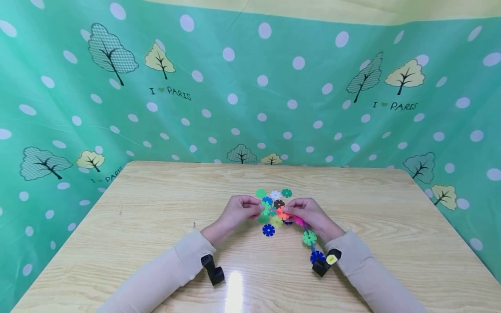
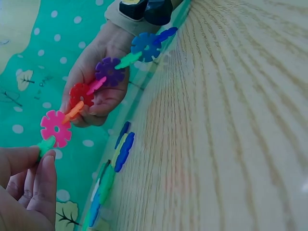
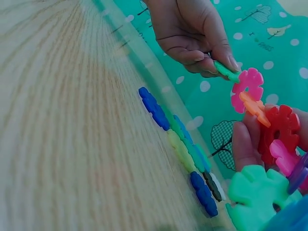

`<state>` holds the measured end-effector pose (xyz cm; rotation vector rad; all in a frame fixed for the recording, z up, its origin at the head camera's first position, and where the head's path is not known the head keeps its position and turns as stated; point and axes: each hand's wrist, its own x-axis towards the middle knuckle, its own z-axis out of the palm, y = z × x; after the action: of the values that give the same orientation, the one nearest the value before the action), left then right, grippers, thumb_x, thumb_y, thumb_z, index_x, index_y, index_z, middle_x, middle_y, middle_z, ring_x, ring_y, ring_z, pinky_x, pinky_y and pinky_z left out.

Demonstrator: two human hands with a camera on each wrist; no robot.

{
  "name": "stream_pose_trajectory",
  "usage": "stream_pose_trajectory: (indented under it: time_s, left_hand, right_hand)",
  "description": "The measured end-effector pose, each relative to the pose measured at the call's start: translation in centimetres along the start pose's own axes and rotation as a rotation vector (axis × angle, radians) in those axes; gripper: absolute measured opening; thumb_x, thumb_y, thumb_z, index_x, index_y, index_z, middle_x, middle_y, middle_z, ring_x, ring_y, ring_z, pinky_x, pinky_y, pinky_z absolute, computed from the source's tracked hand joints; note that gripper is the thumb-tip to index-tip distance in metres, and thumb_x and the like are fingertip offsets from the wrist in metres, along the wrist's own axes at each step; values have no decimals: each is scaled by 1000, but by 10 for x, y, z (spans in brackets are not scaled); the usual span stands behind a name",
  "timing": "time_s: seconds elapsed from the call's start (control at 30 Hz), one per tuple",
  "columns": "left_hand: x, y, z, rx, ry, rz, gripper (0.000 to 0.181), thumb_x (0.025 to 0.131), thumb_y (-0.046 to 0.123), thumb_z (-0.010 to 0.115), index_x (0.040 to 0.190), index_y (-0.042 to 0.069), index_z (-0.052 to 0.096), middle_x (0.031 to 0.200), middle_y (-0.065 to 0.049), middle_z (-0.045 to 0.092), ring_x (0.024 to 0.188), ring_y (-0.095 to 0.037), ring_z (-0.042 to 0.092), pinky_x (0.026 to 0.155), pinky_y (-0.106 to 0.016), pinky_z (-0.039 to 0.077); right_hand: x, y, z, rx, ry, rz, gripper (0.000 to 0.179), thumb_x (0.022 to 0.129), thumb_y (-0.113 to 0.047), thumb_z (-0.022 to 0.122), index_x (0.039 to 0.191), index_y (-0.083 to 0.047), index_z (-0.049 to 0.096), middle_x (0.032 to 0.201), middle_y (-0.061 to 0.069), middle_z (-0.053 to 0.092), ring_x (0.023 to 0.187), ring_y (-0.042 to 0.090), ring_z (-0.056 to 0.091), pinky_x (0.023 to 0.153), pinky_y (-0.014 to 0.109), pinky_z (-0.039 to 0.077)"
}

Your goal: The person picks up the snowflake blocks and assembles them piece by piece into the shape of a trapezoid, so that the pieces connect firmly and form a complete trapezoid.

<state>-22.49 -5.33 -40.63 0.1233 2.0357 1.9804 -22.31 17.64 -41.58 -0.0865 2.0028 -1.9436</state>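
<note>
Between its thumb and fingers my left hand [image 1: 244,211] pinches a green notched disc [image 3: 226,71]. That disc meets the edge of a pink disc [image 2: 56,128]; how deep it sits in the slot, I cannot tell. The pink disc ends a chain of interlocked flower-shaped discs. My right hand [image 1: 309,215] grips this chain near an orange disc [image 2: 73,111] and a red disc [image 2: 81,95]. From there the chain hangs past a purple disc [image 2: 109,72] and a green disc [image 1: 309,238] to blue ones [image 2: 146,47] by the right wrist.
Several loose discs lie flat on the wooden table [image 1: 156,208], under and beyond the hands, among them a dark blue disc [image 1: 268,230], a yellow disc [image 1: 276,221] and a white disc [image 1: 275,194]. A green patterned cloth [image 1: 250,130] hangs behind the table.
</note>
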Motion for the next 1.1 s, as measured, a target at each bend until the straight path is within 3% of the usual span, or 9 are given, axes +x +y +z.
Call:
stream_pose_trajectory:
  time_s: [0.27,0.47,0.6,0.7,0.93,1.1]
  left_hand:
    - [-2,-2,4,-7,-7,29,20,82,-2,67,100,-9,64,81,-7,69,66,-9,64,68,-26,57]
    - [1,-1,1,-15,52,32,22,83,-1,67,103,-8,65,88,-14,71,68,-9,65,68,-25,57]
    - [6,0,-2,-13,98,23,22,81,0,69,102,-6,66,89,-15,71,68,-10,65,67,-26,57]
    - [8,0,-3,-2,112,16,20,81,2,71,100,-4,68,89,-14,71,68,-10,65,66,-26,57]
    - [12,4,1,69,19,40,21,81,7,72,100,-2,70,88,-11,71,65,-10,64,68,-29,57]
    - [10,4,11,146,-69,104,20,81,8,72,99,-2,70,86,-10,71,67,-14,64,68,-34,58]
  right_hand:
    - [-2,2,1,-1,-4,-1,3,86,-7,66,85,-7,69,80,0,68,62,6,60,63,21,55]
    - [-2,5,9,114,-19,25,11,89,-3,60,83,-10,65,85,1,65,71,9,64,72,24,56]
    - [-5,4,17,146,-38,50,6,89,-2,59,92,-6,63,89,4,62,75,12,65,75,25,56]
    - [-8,2,20,119,-80,62,16,89,-4,59,105,0,61,91,5,63,77,12,65,73,24,56]
    - [-7,-3,15,67,-139,22,39,89,-14,63,122,5,55,101,3,66,87,10,62,77,22,53]
    - [-7,-2,14,110,-143,3,23,90,-12,62,109,1,63,91,-1,67,81,8,63,74,20,53]
